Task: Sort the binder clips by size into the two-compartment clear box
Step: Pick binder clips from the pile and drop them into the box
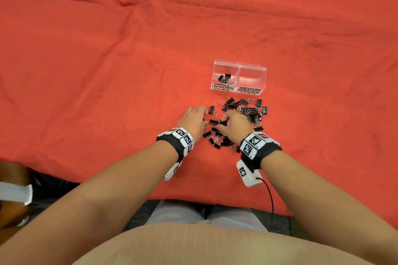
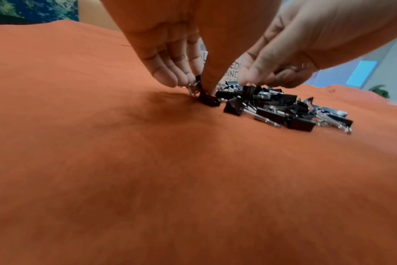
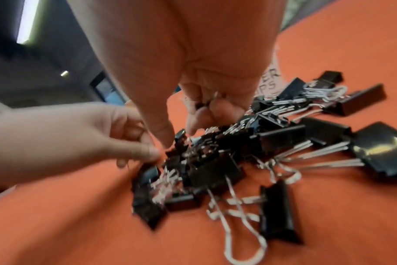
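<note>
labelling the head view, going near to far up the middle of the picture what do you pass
Right hand on the pile of loose binder clips → label strips reading small and medium binder clips → clear box, with a few clips in its small compartment → bare red cloth.

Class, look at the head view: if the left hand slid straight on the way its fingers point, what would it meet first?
Probably the lone binder clip just past the left hand; beyond it lie the pile and clear box. Depth is uncertain.
</note>
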